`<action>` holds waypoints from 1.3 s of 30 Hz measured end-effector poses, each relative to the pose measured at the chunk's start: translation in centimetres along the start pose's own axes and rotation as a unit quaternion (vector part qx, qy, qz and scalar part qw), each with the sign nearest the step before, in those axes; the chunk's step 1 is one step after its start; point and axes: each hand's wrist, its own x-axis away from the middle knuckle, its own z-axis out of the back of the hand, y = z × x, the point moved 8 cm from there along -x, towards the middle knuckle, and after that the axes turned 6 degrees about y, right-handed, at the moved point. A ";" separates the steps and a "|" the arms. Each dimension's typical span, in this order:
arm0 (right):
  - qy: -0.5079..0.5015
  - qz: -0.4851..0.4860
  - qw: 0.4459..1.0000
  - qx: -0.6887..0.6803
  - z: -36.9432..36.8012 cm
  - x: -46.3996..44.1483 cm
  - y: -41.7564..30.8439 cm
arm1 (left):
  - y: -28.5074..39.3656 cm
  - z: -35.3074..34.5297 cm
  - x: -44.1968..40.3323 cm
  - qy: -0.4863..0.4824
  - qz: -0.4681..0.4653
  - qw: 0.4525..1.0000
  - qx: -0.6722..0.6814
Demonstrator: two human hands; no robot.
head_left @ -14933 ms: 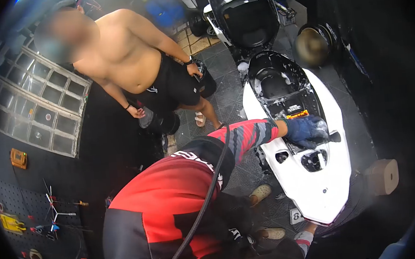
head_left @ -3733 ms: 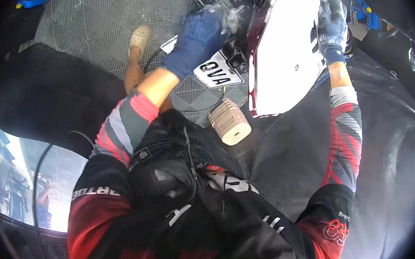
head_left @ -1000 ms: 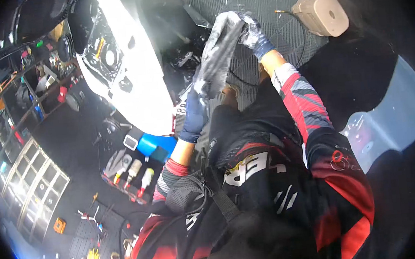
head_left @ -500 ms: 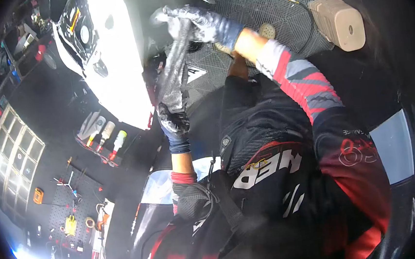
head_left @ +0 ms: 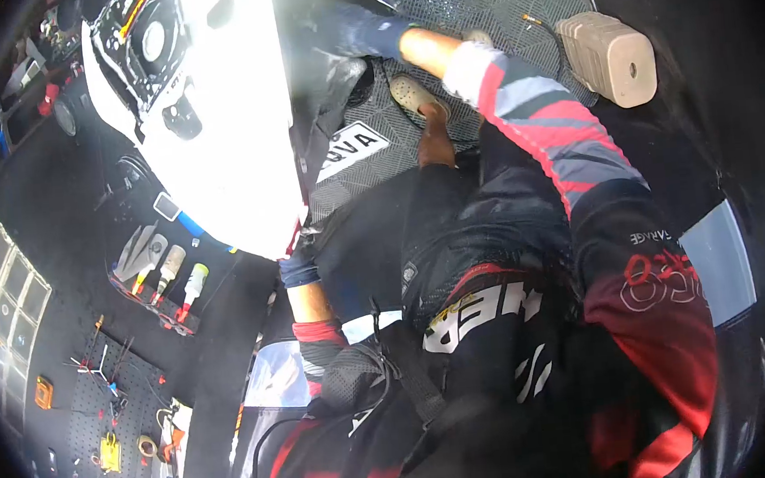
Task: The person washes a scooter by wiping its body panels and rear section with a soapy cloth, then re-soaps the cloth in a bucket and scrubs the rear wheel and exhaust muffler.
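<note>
The gloved right hand, my right hand (head_left: 344, 33), is at the upper middle, blurred by glare beside a white car panel (head_left: 229, 116). A dark grey cloth (head_left: 326, 109) hangs from it along the panel's edge. At the panel's lower corner is my left hand (head_left: 302, 261); only the glove cuff and wrist show plainly. Its fingers are hidden behind the panel, so I cannot tell whether it still holds the cloth's lower end.
A licence plate (head_left: 353, 149) lies on the grey tiled floor near my shoe (head_left: 412, 96). At the upper right is a beige block-shaped container (head_left: 606, 60). Several bottles and brushes (head_left: 165, 274) sit in a rack at left, above a tool pegboard (head_left: 99, 405).
The view has shifted, and the white panel covers more of the middle. My left hand's fingers and the cloth's lower end have gone behind its edge. The plate shows more fully.
</note>
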 end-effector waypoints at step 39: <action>-0.207 0.163 0.963 -0.064 -23.8 -0.7 5.5 | -3.3 5.8 -2.6 -0.035 0.136 0.990 0.013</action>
